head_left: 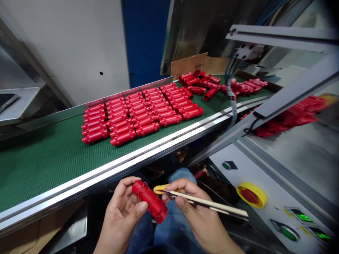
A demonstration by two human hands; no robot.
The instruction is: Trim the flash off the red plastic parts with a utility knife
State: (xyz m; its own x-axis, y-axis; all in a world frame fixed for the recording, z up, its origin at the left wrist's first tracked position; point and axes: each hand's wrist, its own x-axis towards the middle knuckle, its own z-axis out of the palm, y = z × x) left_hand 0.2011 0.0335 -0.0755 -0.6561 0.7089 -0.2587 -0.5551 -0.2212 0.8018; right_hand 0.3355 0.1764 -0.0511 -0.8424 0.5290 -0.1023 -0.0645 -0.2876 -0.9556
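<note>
My left hand is closed around a red plastic cylindrical housing, its thumb on the near side. The housing is tilted, its lower end toward the right, and slots and ridges show along it. My right hand pinches a long, slim tool with a pale, stick-like shaft and dark edges. A yellow piece sticks out from the same fingers, close to the housing; whether it touches cannot be made out. Beyond my hands, rows of similar red housings lie on a green conveyor belt.
A metal rail edges the belt. Loose red parts are heaped at its far right beside cardboard. A slanted metal frame stands at right, above a control panel with a yellow-ringed red button. More red parts lie behind it.
</note>
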